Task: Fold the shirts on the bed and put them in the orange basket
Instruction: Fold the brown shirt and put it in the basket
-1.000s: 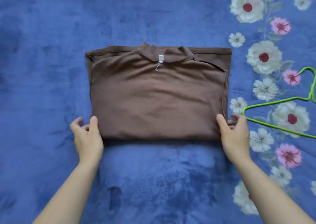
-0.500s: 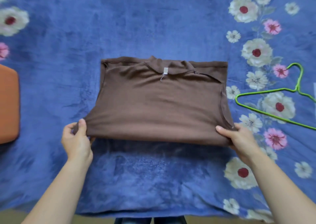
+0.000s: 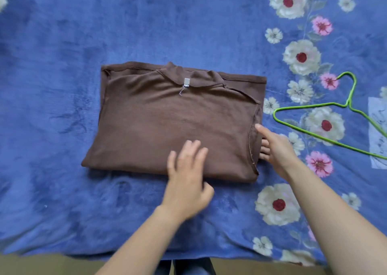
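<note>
A brown shirt (image 3: 171, 119), folded into a rectangle with its collar and small tag at the far side, lies flat on the blue floral blanket (image 3: 62, 44). My left hand (image 3: 186, 176) is spread open over the middle of the shirt's near edge, blurred by motion. My right hand (image 3: 276, 151) is at the shirt's right edge, with the thumb on top of the seam and the fingers tucked beneath the fabric. The orange basket is out of view.
A green wire hanger (image 3: 326, 115) lies on the blanket right of the shirt, beside a pale printed patch (image 3: 377, 132) at the right border. The bed's near edge (image 3: 125, 256) runs along the bottom, with floor below.
My left hand let go of the shirt's near left corner and moved right to the middle of the near edge. The lifted near edge has dropped flat. The orange object at the left has left the view.
</note>
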Available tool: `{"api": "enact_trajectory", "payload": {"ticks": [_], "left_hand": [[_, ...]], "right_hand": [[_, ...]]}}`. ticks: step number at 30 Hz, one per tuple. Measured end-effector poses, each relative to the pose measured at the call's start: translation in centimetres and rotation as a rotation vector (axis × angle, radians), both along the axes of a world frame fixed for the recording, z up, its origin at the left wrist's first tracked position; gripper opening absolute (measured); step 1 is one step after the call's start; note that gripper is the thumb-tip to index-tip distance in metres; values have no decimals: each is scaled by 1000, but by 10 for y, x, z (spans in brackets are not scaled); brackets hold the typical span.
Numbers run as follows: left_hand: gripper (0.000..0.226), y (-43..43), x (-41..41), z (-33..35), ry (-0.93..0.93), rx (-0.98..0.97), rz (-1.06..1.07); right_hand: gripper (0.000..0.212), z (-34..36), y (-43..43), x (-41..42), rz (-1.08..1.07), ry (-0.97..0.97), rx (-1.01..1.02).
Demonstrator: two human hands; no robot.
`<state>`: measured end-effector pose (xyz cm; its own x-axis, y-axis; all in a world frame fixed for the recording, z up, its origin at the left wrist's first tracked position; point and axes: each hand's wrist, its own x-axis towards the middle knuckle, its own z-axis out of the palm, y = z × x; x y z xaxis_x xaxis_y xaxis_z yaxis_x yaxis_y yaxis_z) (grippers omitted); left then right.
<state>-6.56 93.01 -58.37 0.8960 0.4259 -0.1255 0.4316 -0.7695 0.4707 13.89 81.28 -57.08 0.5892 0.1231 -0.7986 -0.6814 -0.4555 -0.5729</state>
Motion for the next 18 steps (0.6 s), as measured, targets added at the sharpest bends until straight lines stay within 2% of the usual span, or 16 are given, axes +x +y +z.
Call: {"api": "enact_trajectory", "payload": {"ticks": [2, 3, 6, 7, 11, 13, 15, 18], "left_hand": [[99, -31, 16, -8, 113, 25, -184], [106, -42, 25, -14, 176, 43, -208], [131, -57, 42, -31, 307, 29, -110], [131, -59, 46, -34, 319, -11, -81], [76, -50, 45, -21, 174, -260, -43], [62, -34, 41, -7, 24, -607, 61], [55, -17, 33, 10, -83, -916, 238], [40, 10, 16, 36, -342, -1173, 483]], "right_hand": [[26, -1, 11, 11, 20, -59, -9], [29, -5, 15, 17, 35, -92, -22], [34, -11, 30, 27, 57, -164, -31], [34, -13, 35, 30, 60, -166, -20], [33, -10, 55, 43, -72, -27, 58], [36, 2, 69, 46, -29, 34, 71], [35, 19, 89, 46, 41, -3, 75], [23, 49, 136, 37, 124, -151, 133]]}}
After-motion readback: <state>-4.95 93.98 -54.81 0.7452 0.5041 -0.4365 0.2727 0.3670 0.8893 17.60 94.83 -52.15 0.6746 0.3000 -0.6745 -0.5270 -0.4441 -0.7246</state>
